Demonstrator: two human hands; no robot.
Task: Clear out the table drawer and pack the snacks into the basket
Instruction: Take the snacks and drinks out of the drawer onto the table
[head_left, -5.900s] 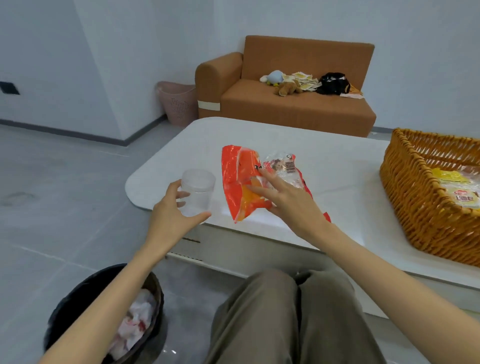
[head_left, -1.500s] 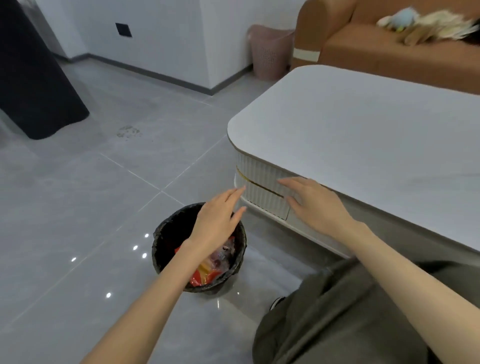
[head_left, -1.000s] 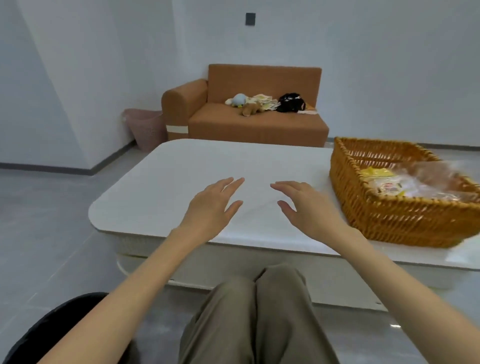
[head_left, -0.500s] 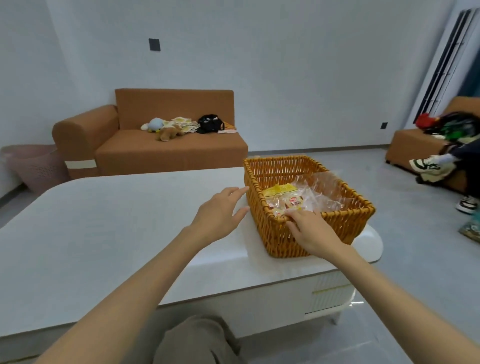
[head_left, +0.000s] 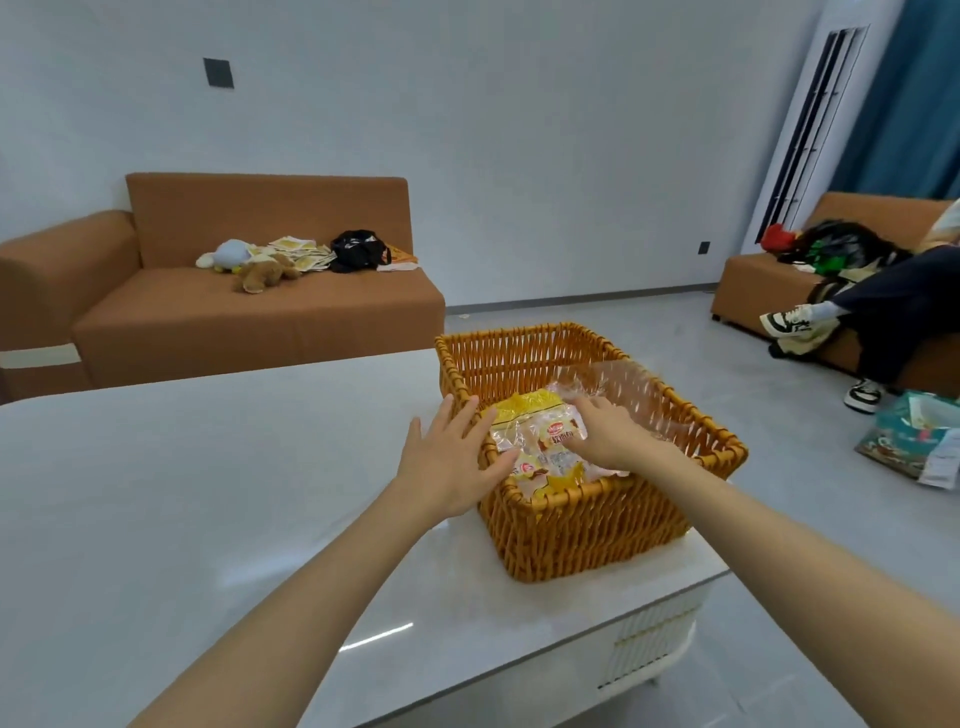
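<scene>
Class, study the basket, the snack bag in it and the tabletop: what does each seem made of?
Basket: woven wicker or rattan, possibly imitation; matte orange-brown strands in open weave.
Snack bag: thin glossy plastic film, partly clear, printed, crinkled.
Tabletop: hard, smooth, semi-gloss white, perhaps stone or glass; it reflects light streaks.

Woven orange-brown wicker basket (head_left: 587, 525), rectangular and upright, right of centre in the frame, standing on the near right end of the white table (head_left: 208, 493). Inside, against its near-left wall, a clear snack packet (head_left: 530, 441) with yellow print lies tilted. A crumpled transparent bag (head_left: 613, 384) occupies the far-right part.
</scene>
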